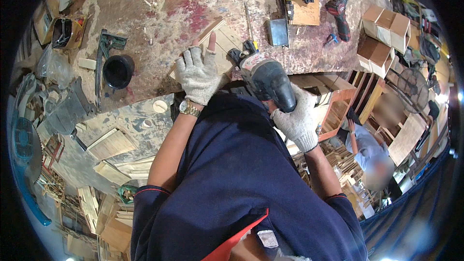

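Observation:
My left hand (197, 75), in a pale knitted glove with bare fingertips showing, lies flat with fingers spread on a light wooden board (224, 36). The board rests near the front edge of the workbench. My right hand (298, 120), also gloved, is wrapped round a hand-held power tool (267, 78) with a dark rounded body; its exact kind is unclear. The tool's front end is beside the board's right side; whether they touch cannot be seen. Just beyond it lies a thin screwdriver-like shaft (249, 19) with a yellow and black end.
A black bowl (118, 71) and a long dark clamp (100, 63) lie left on the stained workbench (169, 0). A red and black cordless drill (341, 17) and wooden boxes (386, 29) are at right. Another person (369, 147) sits lower right, near a fan (412, 83).

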Motion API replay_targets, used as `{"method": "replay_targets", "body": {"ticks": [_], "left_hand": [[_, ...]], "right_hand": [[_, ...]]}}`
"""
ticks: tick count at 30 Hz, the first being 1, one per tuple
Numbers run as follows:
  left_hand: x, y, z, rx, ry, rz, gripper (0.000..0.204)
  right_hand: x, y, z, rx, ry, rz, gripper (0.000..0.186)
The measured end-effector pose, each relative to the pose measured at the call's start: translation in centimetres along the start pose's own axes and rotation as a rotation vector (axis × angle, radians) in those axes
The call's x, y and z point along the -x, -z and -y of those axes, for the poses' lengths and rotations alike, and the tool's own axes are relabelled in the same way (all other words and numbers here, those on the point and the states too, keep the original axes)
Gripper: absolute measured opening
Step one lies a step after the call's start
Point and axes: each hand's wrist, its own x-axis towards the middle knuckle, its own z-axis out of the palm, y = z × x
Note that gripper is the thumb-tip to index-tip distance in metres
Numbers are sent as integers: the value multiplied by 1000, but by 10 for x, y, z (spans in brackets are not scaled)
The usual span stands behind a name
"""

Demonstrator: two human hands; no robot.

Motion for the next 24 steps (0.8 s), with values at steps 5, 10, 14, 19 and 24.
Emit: {"method": "replay_targets", "body": {"ticks": [5, 10, 14, 19, 24], "left_hand": [[-1, 0, 1, 45, 2, 4, 91], [0, 2, 0, -35, -15, -7, 85], [-1, 1, -1, 3, 40, 19, 87], [-5, 0, -2, -15, 53, 25, 84], [-3, 2, -1, -24, 48, 47, 81]], "right_hand": [[-4, 4, 5, 27, 56, 17, 32], [-8, 8, 6, 68, 54, 46, 30], [-9, 7, 4, 109, 107, -6, 28], [-15, 11, 3, 79, 98, 69, 30], [-17, 16, 6, 137, 90, 101, 33]]}}
